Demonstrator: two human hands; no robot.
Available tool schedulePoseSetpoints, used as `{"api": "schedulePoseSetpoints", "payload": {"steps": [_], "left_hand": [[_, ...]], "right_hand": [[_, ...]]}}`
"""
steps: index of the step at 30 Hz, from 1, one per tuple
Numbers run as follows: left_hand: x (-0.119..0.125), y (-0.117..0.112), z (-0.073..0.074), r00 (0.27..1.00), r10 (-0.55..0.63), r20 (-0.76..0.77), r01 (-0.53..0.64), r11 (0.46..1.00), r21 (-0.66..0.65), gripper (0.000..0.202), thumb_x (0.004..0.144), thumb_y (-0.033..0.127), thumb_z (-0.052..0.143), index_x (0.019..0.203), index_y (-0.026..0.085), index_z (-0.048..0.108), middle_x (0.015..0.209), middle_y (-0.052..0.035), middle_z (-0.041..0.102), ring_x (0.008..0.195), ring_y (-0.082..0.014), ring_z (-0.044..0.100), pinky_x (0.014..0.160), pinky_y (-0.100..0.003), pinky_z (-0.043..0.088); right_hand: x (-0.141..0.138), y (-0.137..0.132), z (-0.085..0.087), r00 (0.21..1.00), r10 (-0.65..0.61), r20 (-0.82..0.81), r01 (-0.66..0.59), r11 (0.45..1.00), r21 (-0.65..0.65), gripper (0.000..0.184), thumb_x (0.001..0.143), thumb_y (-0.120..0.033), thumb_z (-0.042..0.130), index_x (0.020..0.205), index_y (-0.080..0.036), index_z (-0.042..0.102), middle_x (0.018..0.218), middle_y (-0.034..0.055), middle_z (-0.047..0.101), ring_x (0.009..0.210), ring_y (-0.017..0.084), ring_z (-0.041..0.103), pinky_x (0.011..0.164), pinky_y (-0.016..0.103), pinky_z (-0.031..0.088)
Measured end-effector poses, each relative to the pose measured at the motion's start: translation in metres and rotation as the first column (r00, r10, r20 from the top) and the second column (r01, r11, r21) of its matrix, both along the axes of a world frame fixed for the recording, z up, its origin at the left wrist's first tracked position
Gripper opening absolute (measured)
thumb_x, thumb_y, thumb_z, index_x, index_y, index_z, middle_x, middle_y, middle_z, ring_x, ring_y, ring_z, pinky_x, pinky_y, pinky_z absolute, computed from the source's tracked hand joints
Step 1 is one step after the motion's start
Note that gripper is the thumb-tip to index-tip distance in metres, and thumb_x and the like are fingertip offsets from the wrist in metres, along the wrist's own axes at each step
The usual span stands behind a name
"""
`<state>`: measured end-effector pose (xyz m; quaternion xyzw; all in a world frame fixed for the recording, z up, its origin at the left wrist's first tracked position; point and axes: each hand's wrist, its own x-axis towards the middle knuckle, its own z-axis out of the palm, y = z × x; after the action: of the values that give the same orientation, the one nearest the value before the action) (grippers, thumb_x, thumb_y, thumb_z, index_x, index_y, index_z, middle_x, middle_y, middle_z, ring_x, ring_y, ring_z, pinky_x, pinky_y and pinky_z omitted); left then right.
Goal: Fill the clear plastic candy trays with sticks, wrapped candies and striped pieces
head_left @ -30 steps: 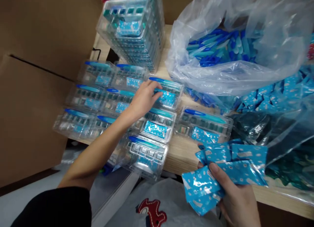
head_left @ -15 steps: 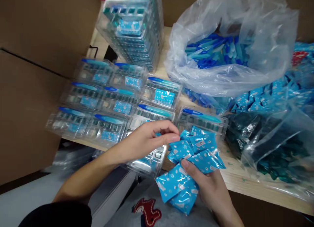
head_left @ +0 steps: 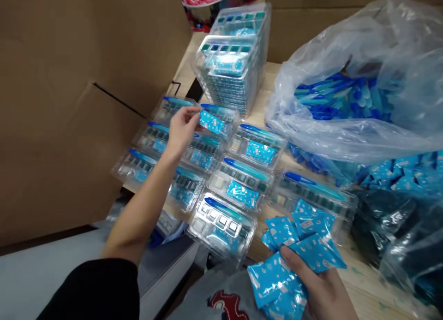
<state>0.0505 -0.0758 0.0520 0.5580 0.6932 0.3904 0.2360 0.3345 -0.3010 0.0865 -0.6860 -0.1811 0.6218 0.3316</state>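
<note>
My left hand (head_left: 182,128) pinches a blue printed sachet (head_left: 211,121) between its fingers, just over a clear plastic tray (head_left: 221,119) at the back of the rows. Each of the several trays around it holds dark square pieces and a slim blue-and-teal stick; the nearest one (head_left: 221,230) lies below my left wrist. My right hand (head_left: 321,287) sits at the front edge of the table, gripping a bunch of blue printed sachets (head_left: 290,260). Part of the bunch rests against the tray at the right (head_left: 311,191).
A tall stack of clear trays (head_left: 235,66) stands behind the rows on the wooden table (head_left: 266,89). To the right lie a clear bag of blue-and-teal sticks (head_left: 346,98), loose sachets (head_left: 398,172) and a dark bag (head_left: 391,223). Cardboard (head_left: 69,57) walls the left side.
My left hand has moved from the bunch in my right hand to the back tray, now with one sachet pinched. The whole view has shifted, with the table lying further right and lower.
</note>
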Motion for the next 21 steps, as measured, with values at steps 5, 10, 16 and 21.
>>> {"api": "schedulePoseSetpoints", "payload": {"steps": [5, 10, 16, 21], "left_hand": [[-0.003, 0.021, -0.011, 0.978, 0.027, -0.208, -0.025, 1.000, 0.011, 0.016, 0.076, 0.006, 0.062, 0.075, 0.021, 0.059, 0.088, -0.0074, 0.066, 0.109, -0.0300, 0.059, 0.103, -0.050, 0.043], [0.037, -0.046, 0.016, 0.955, -0.206, -0.212, 0.195, 0.978, -0.071, 0.007, 0.084, 0.021, 0.063, 0.089, 0.021, 0.068, 0.102, -0.0069, 0.069, 0.107, -0.0276, 0.060, 0.102, -0.047, 0.045], [0.090, -0.130, 0.053, 0.650, -0.689, 0.321, 0.756, 0.630, -0.178, 0.009, 0.092, 0.029, 0.061, 0.095, 0.025, 0.068, 0.095, -0.0004, 0.071, 0.090, -0.0162, 0.066, 0.078, -0.027, 0.053], [0.095, -0.152, 0.049, 0.707, -0.609, 0.359, 0.678, 0.729, -0.097, 0.008, 0.092, 0.019, 0.060, 0.087, 0.022, 0.066, 0.087, 0.0003, 0.070, 0.083, -0.0136, 0.065, 0.076, -0.025, 0.053]], "right_hand": [[-0.005, 0.004, 0.008, 1.000, -0.003, -0.001, 0.003, 1.000, -0.016, 0.041, 0.061, -0.056, 0.088, 0.081, -0.023, 0.074, 0.080, 0.0036, 0.075, 0.080, 0.029, 0.069, 0.071, 0.034, 0.054], [-0.010, 0.011, 0.010, 0.998, -0.029, -0.053, 0.032, 0.999, 0.041, 0.035, 0.066, -0.051, 0.085, 0.081, -0.023, 0.072, 0.080, 0.0026, 0.075, 0.079, 0.027, 0.070, 0.072, 0.036, 0.054], [-0.015, 0.013, 0.009, 0.980, 0.163, -0.111, -0.149, 0.981, 0.120, 0.024, 0.076, -0.046, 0.077, 0.086, -0.025, 0.071, 0.082, -0.0010, 0.073, 0.078, 0.024, 0.069, 0.071, 0.035, 0.056], [-0.017, 0.005, 0.006, 0.986, 0.137, -0.098, -0.124, 0.985, 0.122, 0.025, 0.075, -0.049, 0.079, 0.083, -0.025, 0.072, 0.081, -0.0003, 0.073, 0.085, 0.026, 0.070, 0.080, 0.037, 0.055]]}}
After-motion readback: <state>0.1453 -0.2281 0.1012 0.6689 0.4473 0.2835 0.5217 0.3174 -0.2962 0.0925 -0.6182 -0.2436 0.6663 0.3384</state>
